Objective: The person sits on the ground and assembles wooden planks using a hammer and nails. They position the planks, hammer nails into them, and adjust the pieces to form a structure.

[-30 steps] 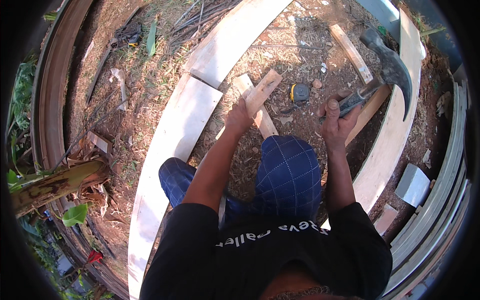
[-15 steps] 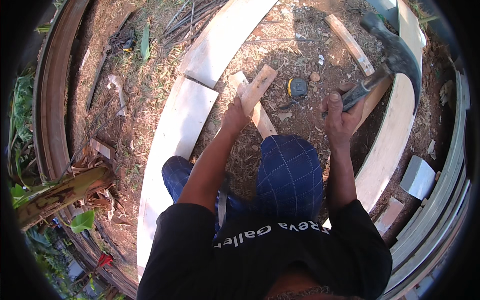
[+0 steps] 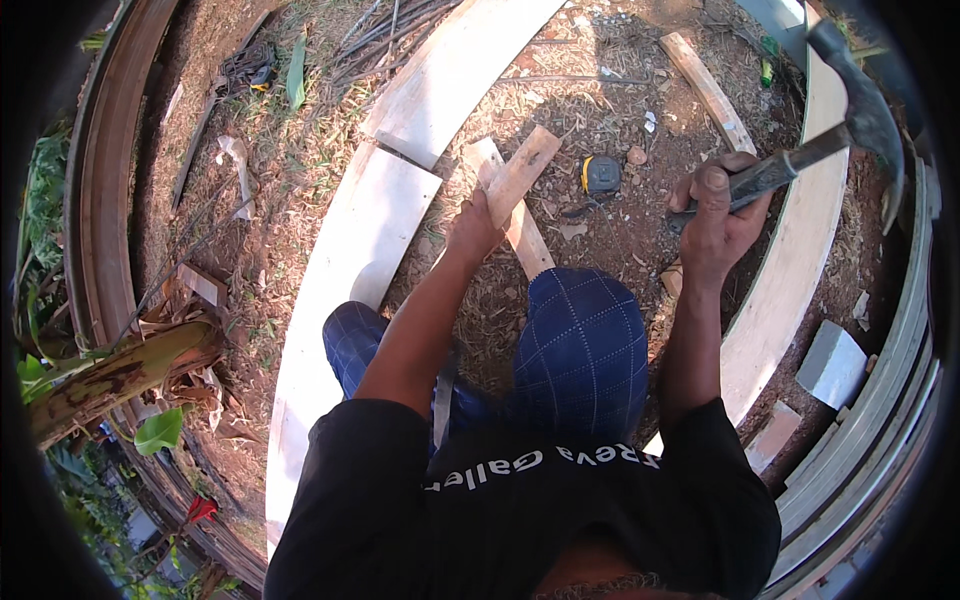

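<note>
My right hand (image 3: 722,215) is wrapped round the handle of a claw hammer (image 3: 858,105), raised at the right with its dark head toward the upper right. In front of me, my left hand (image 3: 474,230) grips a short wooden strip (image 3: 524,172). That strip lies slantwise across another pale wooden strip (image 3: 527,240), whose near end meets my right knee. Beyond the crossed strips, a black and yellow tape measure (image 3: 600,175) rests on the dirt.
Two long pale boards (image 3: 365,235) (image 3: 470,70) meet end to end at left. At right runs another long board (image 3: 775,310). A narrow wood piece (image 3: 706,90) lies far right. A grey-white block (image 3: 832,364) sits beside stacked planks (image 3: 880,430).
My right hand and the hammer have shifted a little to the right, and the hammer has swung outward. My left hand keeps its grip on the strip.
</note>
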`<action>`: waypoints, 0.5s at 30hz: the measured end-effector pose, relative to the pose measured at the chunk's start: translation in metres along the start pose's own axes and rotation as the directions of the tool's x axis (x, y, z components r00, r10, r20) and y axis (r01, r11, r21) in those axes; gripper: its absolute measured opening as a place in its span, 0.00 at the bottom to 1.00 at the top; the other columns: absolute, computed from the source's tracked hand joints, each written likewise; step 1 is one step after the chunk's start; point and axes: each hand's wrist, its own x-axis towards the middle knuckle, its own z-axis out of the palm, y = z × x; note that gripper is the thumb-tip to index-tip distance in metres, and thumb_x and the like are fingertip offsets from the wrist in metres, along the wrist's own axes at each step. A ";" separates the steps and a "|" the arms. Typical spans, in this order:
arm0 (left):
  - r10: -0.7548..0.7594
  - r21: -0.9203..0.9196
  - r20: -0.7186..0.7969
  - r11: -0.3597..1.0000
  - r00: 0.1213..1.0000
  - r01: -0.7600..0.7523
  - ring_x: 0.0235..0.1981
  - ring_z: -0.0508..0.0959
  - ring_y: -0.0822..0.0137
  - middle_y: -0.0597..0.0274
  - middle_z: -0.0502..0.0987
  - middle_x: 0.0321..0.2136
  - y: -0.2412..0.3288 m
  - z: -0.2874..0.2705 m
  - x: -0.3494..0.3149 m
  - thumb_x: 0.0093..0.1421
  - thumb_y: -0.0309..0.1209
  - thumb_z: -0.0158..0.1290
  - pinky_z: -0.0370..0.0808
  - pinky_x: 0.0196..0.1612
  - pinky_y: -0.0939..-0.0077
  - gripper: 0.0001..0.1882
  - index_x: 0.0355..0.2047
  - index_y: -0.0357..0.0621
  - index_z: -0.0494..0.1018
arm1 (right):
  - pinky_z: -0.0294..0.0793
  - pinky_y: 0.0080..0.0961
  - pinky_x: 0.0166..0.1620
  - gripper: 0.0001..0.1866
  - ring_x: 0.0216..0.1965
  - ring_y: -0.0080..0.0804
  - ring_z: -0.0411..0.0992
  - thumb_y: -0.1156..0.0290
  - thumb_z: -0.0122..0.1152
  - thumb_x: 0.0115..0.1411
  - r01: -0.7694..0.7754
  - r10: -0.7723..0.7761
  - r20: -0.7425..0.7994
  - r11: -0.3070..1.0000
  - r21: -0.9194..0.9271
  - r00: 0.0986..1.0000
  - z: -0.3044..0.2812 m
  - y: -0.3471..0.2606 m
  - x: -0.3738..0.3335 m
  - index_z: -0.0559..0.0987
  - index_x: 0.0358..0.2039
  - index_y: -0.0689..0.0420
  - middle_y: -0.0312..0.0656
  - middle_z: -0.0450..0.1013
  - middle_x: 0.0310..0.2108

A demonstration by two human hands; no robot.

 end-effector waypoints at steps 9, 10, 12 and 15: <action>0.055 0.019 -0.037 0.998 0.998 -0.054 0.51 0.78 0.33 0.27 0.71 0.52 0.007 -0.002 0.005 0.56 0.42 0.65 0.76 0.55 0.46 0.44 0.63 0.36 0.52 | 0.74 0.53 0.42 0.24 0.38 0.63 0.78 0.60 0.60 0.65 -0.265 0.557 0.175 0.619 -0.740 0.812 -0.038 0.173 -0.082 0.67 0.54 0.62 0.63 0.77 0.36; 0.043 0.033 -0.038 0.999 0.998 -0.042 0.51 0.78 0.33 0.27 0.71 0.52 0.004 -0.001 0.006 0.56 0.43 0.65 0.76 0.55 0.45 0.45 0.63 0.36 0.52 | 0.74 0.52 0.41 0.24 0.36 0.60 0.79 0.59 0.60 0.66 -0.220 0.478 0.169 0.653 -0.725 0.862 -0.042 0.158 -0.056 0.68 0.54 0.62 0.60 0.77 0.34; 0.038 -0.002 -0.071 0.999 0.997 -0.038 0.51 0.77 0.33 0.28 0.71 0.52 0.000 0.003 0.003 0.55 0.41 0.66 0.75 0.55 0.44 0.43 0.61 0.37 0.54 | 0.75 0.44 0.36 0.22 0.31 0.47 0.78 0.57 0.61 0.67 -0.256 0.404 0.085 0.713 -0.652 0.911 -0.041 0.092 -0.029 0.69 0.52 0.61 0.52 0.77 0.30; 0.004 -0.033 -0.061 0.999 0.998 -0.006 0.52 0.77 0.32 0.29 0.71 0.51 -0.007 0.007 0.004 0.53 0.38 0.66 0.75 0.54 0.43 0.40 0.58 0.39 0.56 | 0.71 0.24 0.28 0.17 0.23 0.25 0.69 0.57 0.60 0.70 0.067 -0.064 0.039 0.994 -0.084 0.997 -0.003 -0.016 0.030 0.68 0.48 0.56 0.39 0.71 0.27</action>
